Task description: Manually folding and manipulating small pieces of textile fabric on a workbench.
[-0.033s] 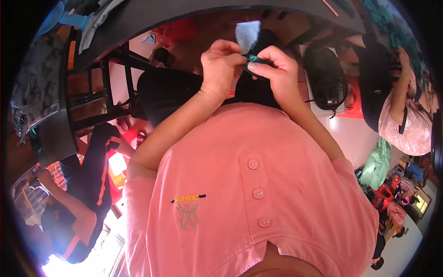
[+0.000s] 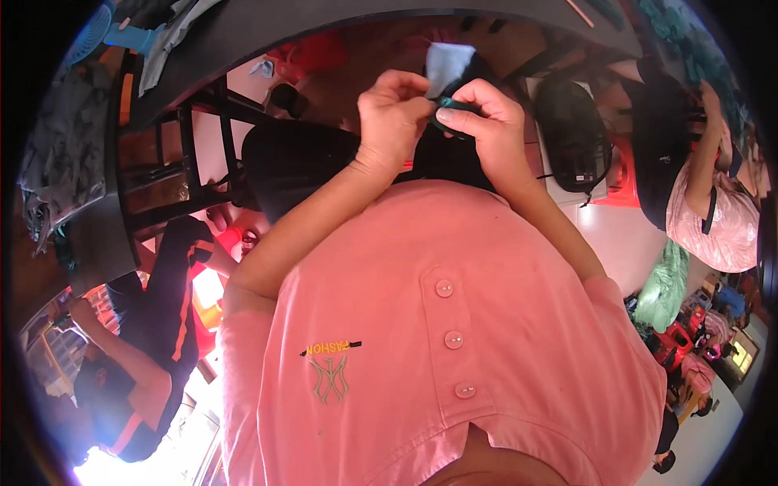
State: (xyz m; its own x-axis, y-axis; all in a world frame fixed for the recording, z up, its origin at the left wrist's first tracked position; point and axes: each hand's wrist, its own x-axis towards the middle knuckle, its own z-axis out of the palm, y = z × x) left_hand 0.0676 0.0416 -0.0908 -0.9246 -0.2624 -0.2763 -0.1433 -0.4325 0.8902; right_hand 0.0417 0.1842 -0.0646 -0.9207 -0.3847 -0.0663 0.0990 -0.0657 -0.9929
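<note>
Pale blue cloth sticks up just beyond the fingers of the left hand, which pinch its lower end narrowly, presumably to keep it steady beside the dark green piece gripped between thumb and fingers of the right hand. Small and soft-looking, the cloth widens away from the fingers; whether the green piece is fabric or a tool, I cannot tell

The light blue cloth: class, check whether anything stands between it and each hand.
Nothing visible separates the light blue cloth from the left hand, with fingers at its lower end. A dark green item sits between the cloth and the thumb of the right hand.
</note>
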